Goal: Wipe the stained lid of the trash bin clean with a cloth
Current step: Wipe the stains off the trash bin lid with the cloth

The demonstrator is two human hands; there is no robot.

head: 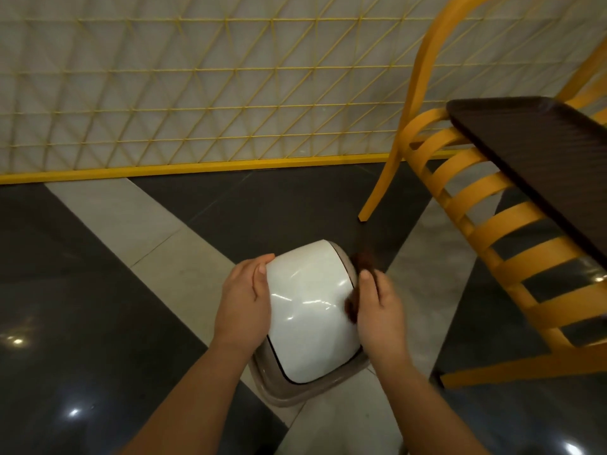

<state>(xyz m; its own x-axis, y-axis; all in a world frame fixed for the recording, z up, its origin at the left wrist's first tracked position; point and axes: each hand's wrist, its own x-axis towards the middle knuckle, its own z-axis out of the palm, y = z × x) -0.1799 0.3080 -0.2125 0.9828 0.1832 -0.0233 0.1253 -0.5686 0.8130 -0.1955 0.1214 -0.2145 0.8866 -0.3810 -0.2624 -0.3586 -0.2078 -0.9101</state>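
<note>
A small trash bin stands on the floor below me, with a glossy white domed lid (308, 310) set in a beige rim (282, 394). My left hand (244, 300) grips the lid's left edge, thumb on top. My right hand (381, 310) is closed on a dark brown cloth (361, 261), which is pressed against the lid's right edge. Part of the cloth sticks out above my fingers and part shows under my palm. No stain is clearly visible on the white surface.
A yellow slatted chair (492, 221) stands close to the right of the bin, with a dark brown table top (538, 152) over it. A wall panel with a yellow lattice (197, 93) runs behind. The floor has dark and light tiles (108, 218).
</note>
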